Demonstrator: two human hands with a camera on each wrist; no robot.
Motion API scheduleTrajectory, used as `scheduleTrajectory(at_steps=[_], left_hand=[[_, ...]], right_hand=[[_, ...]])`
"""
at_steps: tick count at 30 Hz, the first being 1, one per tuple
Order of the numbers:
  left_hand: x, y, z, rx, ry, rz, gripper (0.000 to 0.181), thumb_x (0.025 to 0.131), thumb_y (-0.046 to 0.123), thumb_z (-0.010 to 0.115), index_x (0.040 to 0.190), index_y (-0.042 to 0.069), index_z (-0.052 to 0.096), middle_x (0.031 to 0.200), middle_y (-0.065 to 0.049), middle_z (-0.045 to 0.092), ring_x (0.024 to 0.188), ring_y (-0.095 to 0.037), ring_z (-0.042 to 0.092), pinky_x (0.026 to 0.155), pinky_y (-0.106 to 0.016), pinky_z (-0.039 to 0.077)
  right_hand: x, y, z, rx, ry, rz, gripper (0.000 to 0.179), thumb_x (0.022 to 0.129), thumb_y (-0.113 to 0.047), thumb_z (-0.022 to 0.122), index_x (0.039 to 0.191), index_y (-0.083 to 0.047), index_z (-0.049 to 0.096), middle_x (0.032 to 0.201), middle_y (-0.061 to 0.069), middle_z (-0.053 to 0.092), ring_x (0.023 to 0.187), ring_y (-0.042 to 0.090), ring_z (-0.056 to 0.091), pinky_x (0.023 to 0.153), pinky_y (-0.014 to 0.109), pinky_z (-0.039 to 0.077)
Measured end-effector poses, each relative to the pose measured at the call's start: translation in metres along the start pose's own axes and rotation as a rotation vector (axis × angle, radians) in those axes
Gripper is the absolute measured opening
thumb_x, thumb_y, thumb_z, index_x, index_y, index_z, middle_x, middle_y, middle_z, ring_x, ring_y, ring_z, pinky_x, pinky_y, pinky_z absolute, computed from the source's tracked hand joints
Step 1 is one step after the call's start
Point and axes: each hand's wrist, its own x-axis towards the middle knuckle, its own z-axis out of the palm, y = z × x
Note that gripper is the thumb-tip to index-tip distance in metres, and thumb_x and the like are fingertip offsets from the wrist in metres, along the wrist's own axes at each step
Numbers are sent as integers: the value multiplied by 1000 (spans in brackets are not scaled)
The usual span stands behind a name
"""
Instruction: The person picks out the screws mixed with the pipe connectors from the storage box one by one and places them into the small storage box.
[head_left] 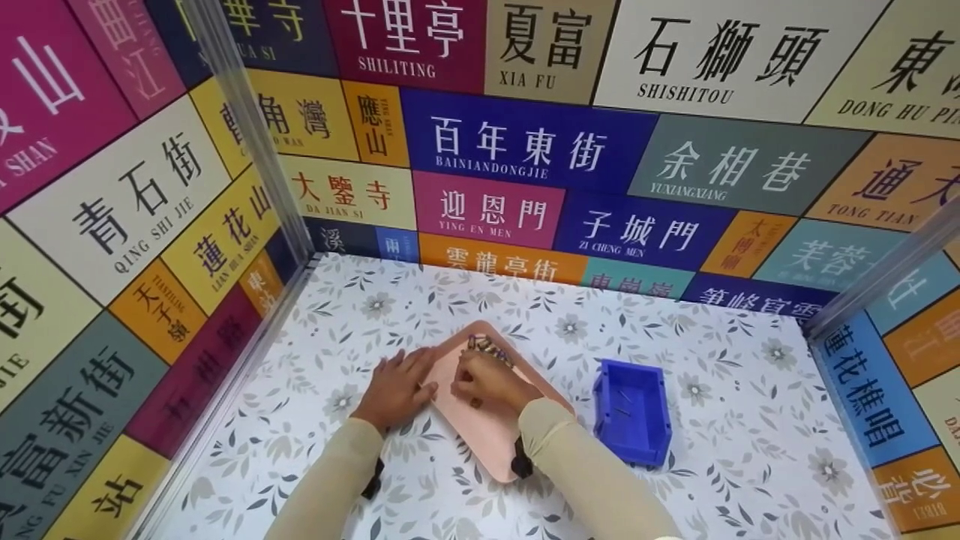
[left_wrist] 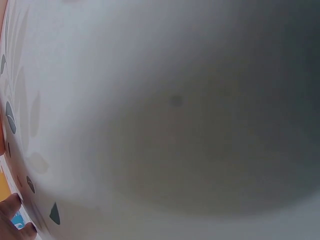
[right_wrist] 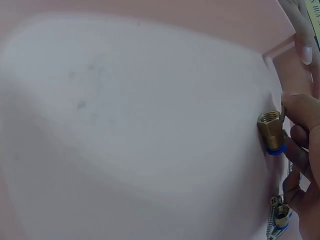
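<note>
My left hand [head_left: 395, 388] rests on the left rim of a pink tray [head_left: 469, 431], its fingers spread and fairly straight. In the left wrist view only its fingertips [left_wrist: 15, 215] show at the lower left corner. Over the tray, my right hand [head_left: 487, 379] has its fingers curled, and thumb and finger pinch a thin metal piece, mostly hidden. Beside those fingers a brass threaded fitting with a blue ring [right_wrist: 271, 132] lies in the tray. Beyond the hand is a pile of brass fittings [head_left: 491, 349]; the right wrist view also shows screws [right_wrist: 272, 217] there.
Right of the tray stands a blue plastic bin [head_left: 634, 439] with a few thin metal pieces [head_left: 622, 403] in it. A floral cloth [head_left: 300, 420] covers the table. Walls of colourful place-name signs [head_left: 517, 142] enclose it at the back and sides.
</note>
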Motion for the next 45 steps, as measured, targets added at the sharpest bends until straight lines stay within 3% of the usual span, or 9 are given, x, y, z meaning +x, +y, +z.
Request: scheduleTrajectory(at_steps=[2, 7, 9, 15, 21, 29, 35, 45], left_hand=[[0, 1, 0, 4, -5, -3, 67, 104, 58, 37, 164, 37, 19, 167, 7, 32, 152, -43, 32, 120, -68, 25], [0, 4, -2, 2, -16, -22, 67, 103, 59, 38, 164, 38, 19, 168, 9, 31, 152, -42, 31, 120, -68, 24], [0, 4, -3, 3, -19, -27, 67, 103, 59, 38, 164, 38, 19, 168, 9, 30, 153, -42, 31, 121, -67, 24], [0, 4, -4, 6, -39, -43, 67, 103, 59, 38, 164, 40, 15, 169, 11, 28, 154, -40, 29, 122, -66, 22], [0, 5, -4, -3, -52, -62, 69, 103, 59, 37, 164, 41, 12, 170, 11, 25, 155, -38, 27, 124, -65, 19], [0, 2, 0, 7, 2, -24, 68, 103, 56, 40, 164, 35, 19, 168, 7, 31, 152, -42, 33, 120, -67, 24], [-1, 1, 1, -2, 35, 7, 66, 104, 52, 42, 163, 29, 26, 165, 3, 37, 149, -45, 36, 118, -69, 28], [-1, 3, -1, -12, -14, -32, 67, 103, 55, 39, 164, 34, 20, 168, 8, 31, 153, -41, 30, 122, -67, 22]], right_hand=[[-2, -3, -6, -28, 22, -24, 11, 94, -15, 72, 85, -11, 76, 77, -4, 67, 58, 2, 61, 62, 19, 54], [-6, -8, -22, -218, 111, -118, 12, 92, -18, 75, 80, -15, 76, 83, -3, 65, 78, 10, 58, 81, 29, 51], [-9, -9, -28, -230, 132, -131, 11, 92, -18, 74, 81, -16, 75, 85, -2, 63, 82, 13, 57, 83, 33, 51], [-27, -7, -45, -76, 162, -75, 7, 93, -16, 75, 88, -11, 75, 92, 0, 62, 84, 11, 57, 76, 27, 52], [-48, 1, -64, 19, 220, -68, 6, 92, -13, 76, 87, -9, 75, 87, 1, 60, 79, 8, 58, 67, 22, 52], [-79, 15, -90, 24, 337, -84, 10, 89, -13, 79, 81, -11, 74, 82, 6, 62, 76, 22, 63, 68, 40, 56], [-99, 24, -107, 1, 382, -70, 13, 89, -18, 79, 79, -15, 73, 80, 1, 61, 76, 20, 60, 68, 28, 49], [-138, 42, -136, 27, 463, -62, 12, 88, -17, 81, 79, -16, 73, 81, -1, 62, 76, 15, 61, 70, 27, 51]])
